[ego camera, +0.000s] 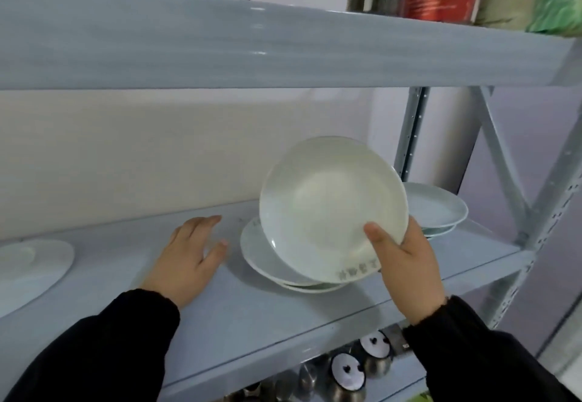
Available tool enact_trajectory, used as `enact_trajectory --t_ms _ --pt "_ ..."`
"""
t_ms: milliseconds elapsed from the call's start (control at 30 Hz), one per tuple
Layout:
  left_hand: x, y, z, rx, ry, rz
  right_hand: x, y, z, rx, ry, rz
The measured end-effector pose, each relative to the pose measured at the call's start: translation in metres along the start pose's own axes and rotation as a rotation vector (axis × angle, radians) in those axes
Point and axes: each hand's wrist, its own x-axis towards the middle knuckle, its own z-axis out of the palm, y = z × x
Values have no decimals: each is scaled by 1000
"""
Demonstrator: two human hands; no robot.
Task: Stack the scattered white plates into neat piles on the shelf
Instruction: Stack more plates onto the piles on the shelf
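My right hand (406, 263) grips a white plate (327, 203) by its near right rim, thumb on the inner face, the plate tilted up towards me. Its lower edge sits over a small pile of white plates (261, 255) in the middle of the pale blue shelf (252, 316). My left hand (189, 253) rests flat on the shelf just left of that pile, fingers straight, holding nothing. Another short pile of white plates (437, 209) sits behind at the right. A single white plate (34, 263) lies at the far left.
The upper shelf board (252, 48) hangs low over the plates, with packages on top. A metal upright and diagonal brace (500, 156) close off the right end. Metal pots with lids (349, 370) stand on the shelf below.
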Motion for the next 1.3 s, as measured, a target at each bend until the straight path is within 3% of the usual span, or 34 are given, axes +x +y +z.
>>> enact_trajectory --t_ms 167,367,700,1100,1300 --pt "-6 -4 -3 -3 -10 -3 35 15 7 103 -90 224" --pt "-8 -4 -1 -8 -9 -4 34 29 13 -236 -202 228" --pt "-8 -5 -2 -17 0 -14 27 46 23 -254 -149 304" --pt "-12 -7 -6 -20 -3 -44 39 38 57 -143 -149 257" --pt "-13 -6 -8 -7 12 -49 35 44 62 -214 -137 129"
